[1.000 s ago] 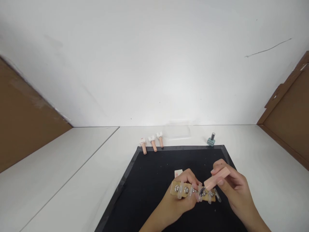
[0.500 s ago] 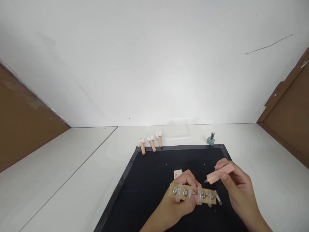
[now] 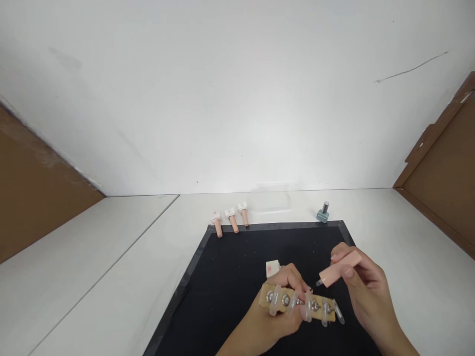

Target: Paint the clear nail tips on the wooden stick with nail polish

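Brush and strip are apart, just beside each other above the black mat. The fingers of the right hand grasp the pink cap that carries the brush; its tip points down towards the strip's right end. The fingers of the left hand are clenched around the strip, with slanted clear nail tips along it. This looks like a pause between touches; setting bristles on a tip would call for a small, steady approach, without knocking neighbouring tips or the left fingertips.

Just beyond the left hand, a white bottle rests on the mat, partly hidden, so its opening cannot be made out. Three pink-capped bottles lie by the mat's far left corner; a green bottle is on the table near its far right corner.
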### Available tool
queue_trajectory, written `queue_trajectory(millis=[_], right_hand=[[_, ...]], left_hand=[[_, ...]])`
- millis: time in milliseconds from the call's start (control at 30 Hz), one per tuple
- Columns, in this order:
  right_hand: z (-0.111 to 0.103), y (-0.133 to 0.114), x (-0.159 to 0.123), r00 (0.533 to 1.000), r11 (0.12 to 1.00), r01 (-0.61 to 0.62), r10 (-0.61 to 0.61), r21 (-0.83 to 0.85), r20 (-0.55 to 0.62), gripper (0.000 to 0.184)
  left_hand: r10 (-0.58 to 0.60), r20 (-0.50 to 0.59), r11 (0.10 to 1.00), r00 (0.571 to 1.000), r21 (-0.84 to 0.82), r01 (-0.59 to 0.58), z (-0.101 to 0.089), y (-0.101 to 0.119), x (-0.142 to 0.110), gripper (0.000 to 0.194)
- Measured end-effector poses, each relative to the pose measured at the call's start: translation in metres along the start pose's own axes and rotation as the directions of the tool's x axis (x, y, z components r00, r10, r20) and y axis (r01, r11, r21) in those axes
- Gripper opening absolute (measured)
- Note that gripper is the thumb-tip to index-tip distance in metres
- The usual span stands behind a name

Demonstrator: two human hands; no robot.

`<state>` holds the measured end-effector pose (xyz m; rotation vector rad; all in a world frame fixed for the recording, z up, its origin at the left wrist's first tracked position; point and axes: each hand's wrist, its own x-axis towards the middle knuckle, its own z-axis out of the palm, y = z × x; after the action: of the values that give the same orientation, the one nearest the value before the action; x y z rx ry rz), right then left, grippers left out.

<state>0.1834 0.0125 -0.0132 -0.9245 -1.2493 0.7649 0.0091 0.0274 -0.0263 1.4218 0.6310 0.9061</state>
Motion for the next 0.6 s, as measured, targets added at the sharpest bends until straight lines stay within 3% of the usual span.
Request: queue_trajectory(millis=[167, 433, 600], right_hand=[[-0.0004, -0.0005, -0.0007, 0.993, 0.998, -0.034, 0.028, 0.048, 0.114, 0.024], [-0.0012, 0.0033, -0.0035, 0.995, 0.996, -0.088, 0.087, 0.02, 0.048, 0.02], [0.0, 0.0025, -0.0039, 0.995, 0.995, -0.086, 0.083, 0.05, 0.057, 0.02]], left_hand=[[0.003, 0.02, 1.0, 1.0, -0.023, -0.003, 0.001, -0.0004, 0.001, 0.024], [0.002, -0.003, 0.999, 1.0, 0.033, -0.002, -0.0001, -0.0031, -0.0007, 0.023], [-0.023, -0.001, 0.999, 1.0, -0.031, 0.023, 0.0003, -0.0015, 0.0003, 0.026]])
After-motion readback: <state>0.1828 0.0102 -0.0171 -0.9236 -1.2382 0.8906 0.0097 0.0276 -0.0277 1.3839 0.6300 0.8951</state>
